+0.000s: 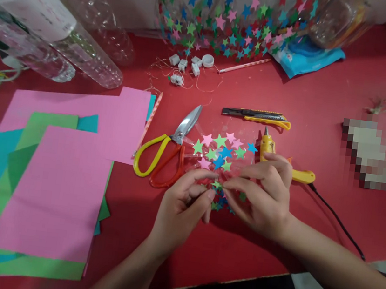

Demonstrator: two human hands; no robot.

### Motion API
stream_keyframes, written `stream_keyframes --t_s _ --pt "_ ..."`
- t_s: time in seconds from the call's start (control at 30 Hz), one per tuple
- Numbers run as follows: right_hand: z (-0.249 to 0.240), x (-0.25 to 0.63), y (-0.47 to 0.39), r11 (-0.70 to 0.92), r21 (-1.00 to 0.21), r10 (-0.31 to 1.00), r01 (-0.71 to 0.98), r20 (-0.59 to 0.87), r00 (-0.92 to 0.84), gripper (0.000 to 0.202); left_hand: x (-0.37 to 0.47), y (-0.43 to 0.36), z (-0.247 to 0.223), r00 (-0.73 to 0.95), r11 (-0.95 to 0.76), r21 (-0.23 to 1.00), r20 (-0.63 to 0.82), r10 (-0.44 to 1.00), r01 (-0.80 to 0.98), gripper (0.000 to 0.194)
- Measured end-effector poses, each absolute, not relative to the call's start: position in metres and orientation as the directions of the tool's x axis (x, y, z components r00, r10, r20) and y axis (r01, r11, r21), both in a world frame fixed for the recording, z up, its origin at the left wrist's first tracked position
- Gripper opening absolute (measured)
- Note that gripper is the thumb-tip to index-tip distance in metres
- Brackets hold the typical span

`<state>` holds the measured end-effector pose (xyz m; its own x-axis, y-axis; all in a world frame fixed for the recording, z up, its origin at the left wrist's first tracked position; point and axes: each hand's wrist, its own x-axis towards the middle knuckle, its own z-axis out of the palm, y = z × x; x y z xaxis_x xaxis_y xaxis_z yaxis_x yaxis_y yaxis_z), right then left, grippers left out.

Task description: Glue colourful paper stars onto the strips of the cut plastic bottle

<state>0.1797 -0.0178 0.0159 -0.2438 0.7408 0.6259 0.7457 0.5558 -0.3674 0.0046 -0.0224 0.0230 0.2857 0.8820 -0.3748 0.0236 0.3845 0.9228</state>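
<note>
Green star [216, 185] sits pinched in the right hand [267, 196]. Left hand [182, 205] curls beside that pinch, its hold unclear

At the lower centre of the frame, the left hand [175, 212] and right hand [270, 205] meet, fingertips at a small green star [216, 185]; which one pinches it is unclear. Pink, green and blue stars [220, 141] cluster just above. Scissors [179, 136] lie open left of centre, a cutter [263, 116] right of centre, and a glue gun [268, 143] partly behind the right hand. Coloured paper [57, 189] overlaps at lower left, bottles [95, 62] stand upper left, and the surface [135, 236] is red.
</note>
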Motion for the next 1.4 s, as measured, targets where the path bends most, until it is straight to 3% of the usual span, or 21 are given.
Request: stream_keyframes --t_s 0.83,1.17,1.4 --pt "0.0211 0.1769 -0.0200 0.486 -0.431 0.812 0.760 0.545 -0.211 0.003 0.0067 -0.0272 0.0147 0.223 0.314 0.949 -0.307 0.925 0.002 0.012" --pt "0.0163 0.1742 -0.0197 0.531 -0.268 0.712 0.804 0.656 -0.251 0.014 0.0114 -0.0261 0.0186 0.160 0.368 0.929 -0.358 0.920 -0.037 0.011" --pt "0.0155 0.1750 -0.0213 0.556 -0.256 0.705 0.790 0.649 -0.286 0.013 0.0117 -0.0232 0.0188 0.170 0.421 0.905 -0.407 0.898 -0.060 0.014"
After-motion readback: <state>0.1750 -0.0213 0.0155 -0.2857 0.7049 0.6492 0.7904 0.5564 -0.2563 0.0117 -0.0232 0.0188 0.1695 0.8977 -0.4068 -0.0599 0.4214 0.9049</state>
